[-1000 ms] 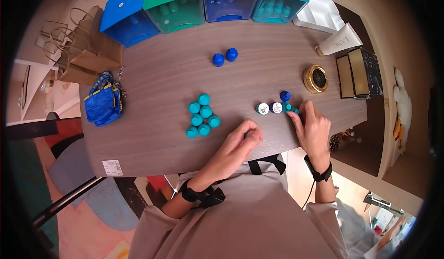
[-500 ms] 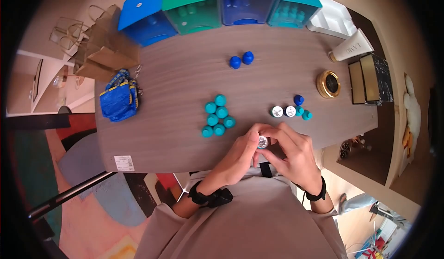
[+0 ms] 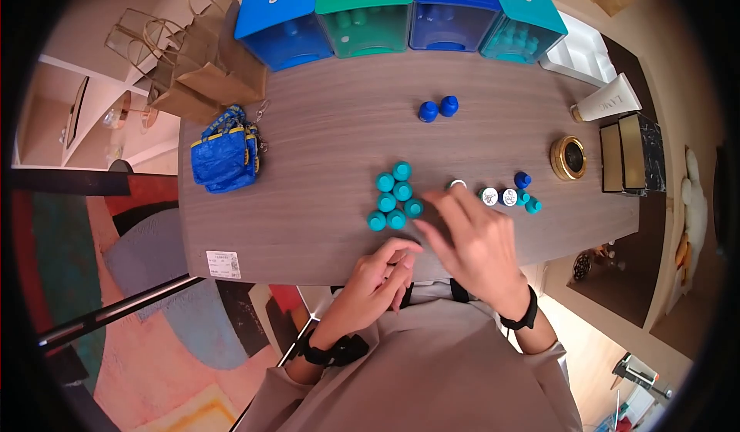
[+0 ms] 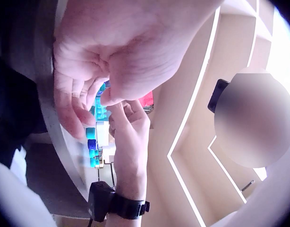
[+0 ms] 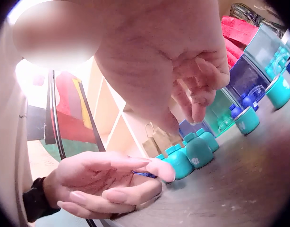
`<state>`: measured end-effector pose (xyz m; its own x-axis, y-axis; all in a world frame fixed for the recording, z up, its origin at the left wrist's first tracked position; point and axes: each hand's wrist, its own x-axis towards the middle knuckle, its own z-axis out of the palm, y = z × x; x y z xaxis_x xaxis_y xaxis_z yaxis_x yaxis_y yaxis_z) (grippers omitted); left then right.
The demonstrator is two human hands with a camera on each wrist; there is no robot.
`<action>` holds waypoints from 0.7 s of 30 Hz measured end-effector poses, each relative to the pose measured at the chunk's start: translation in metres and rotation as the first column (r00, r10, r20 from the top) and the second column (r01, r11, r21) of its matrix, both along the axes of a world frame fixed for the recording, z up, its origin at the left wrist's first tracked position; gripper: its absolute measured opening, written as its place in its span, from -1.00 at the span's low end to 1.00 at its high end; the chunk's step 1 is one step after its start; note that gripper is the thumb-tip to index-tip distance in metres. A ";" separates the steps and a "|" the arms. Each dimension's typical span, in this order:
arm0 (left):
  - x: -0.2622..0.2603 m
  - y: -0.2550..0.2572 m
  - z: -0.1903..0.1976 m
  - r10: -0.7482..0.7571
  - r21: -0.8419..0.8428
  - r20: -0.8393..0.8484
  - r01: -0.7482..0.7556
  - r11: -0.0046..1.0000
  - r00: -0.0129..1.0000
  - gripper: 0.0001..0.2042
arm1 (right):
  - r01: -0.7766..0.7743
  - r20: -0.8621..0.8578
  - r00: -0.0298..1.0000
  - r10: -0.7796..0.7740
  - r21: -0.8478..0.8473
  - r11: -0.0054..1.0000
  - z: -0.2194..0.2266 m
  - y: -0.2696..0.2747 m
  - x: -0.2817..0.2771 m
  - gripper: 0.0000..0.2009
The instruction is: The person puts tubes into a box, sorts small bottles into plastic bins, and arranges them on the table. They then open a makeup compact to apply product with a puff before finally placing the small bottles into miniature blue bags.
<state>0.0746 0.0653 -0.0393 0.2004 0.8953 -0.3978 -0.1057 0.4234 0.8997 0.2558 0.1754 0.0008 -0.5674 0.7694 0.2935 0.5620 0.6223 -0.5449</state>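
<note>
Above the table, beside a cluster of teal bottles, hovers my right hand, its fingers loosely bent and nothing in its grasp. The nearest bottle stands just left of its fingertips. Near the table's front edge my left hand is held with relaxed fingers, palm facing up in the right wrist view, nothing in it. Behind the right fingers shows the rim of a white-topped teal container. To its right stand two more white-topped containers, with small teal pieces and a small blue piece beside them.
Two blue bottles stand farther back. Coloured bins with bottles inside line the far edge. Paper bags and a blue pouch are at left; a gold-rimmed jar, a white tube and boxes at right.
My right hand set small teal pieces down at right, then both hands held a white-topped container. It now stands on the table; my right hand has moved left towards the teal bottles.
</note>
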 end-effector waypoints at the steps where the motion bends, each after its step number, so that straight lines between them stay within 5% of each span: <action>1: 0.000 0.001 0.001 -0.003 0.002 0.004 0.003 1.000 1.000 -0.76 | -0.037 0.007 0.999 0.037 -0.004 0.999 -0.003 0.000 -0.004 -0.72; 5: -0.006 0.002 0.000 -0.057 -0.012 0.003 0.057 0.998 0.998 -0.72 | -0.073 0.107 0.992 0.071 0.008 0.997 -0.020 -0.003 -0.003 -0.76; 8: -0.001 0.002 0.000 -0.018 -0.038 0.024 0.018 0.999 1.000 -0.70 | -0.094 -0.003 0.996 0.094 -0.102 0.990 -0.018 -0.009 0.016 -0.79; 10: 0.009 0.006 0.003 0.029 -0.071 0.048 -0.025 0.997 0.998 -0.67 | -0.046 -0.253 0.965 -0.063 -0.404 0.913 -0.008 -0.019 0.029 -0.82; 14: 0.042 0.029 0.015 0.087 -0.044 0.212 -0.079 0.996 0.973 -0.47 | -0.069 -0.478 0.846 -0.236 -0.537 0.841 -0.009 -0.044 0.051 -0.85; 17: 0.068 0.043 0.014 -0.081 0.098 0.056 0.075 0.992 0.995 -0.45 | 0.046 -0.504 0.810 -0.300 -0.456 0.889 -0.015 -0.054 0.060 -0.87; 19: 0.091 0.050 0.011 -0.012 0.257 0.037 0.003 0.966 0.999 -0.52 | 0.180 -0.542 0.743 -0.393 -0.404 0.897 -0.015 -0.057 0.062 -0.83; 21: 0.106 0.054 0.014 0.008 0.338 0.040 -0.022 0.941 0.999 -0.54 | 0.252 -0.466 0.787 -0.404 -0.356 0.900 -0.020 -0.053 0.072 -0.79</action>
<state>0.1803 0.1195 -0.0250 0.1948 0.9788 -0.0633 -0.1462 0.0927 0.9849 0.3281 0.1225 -0.0193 -0.0875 0.9696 0.2285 0.2918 0.2443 -0.9248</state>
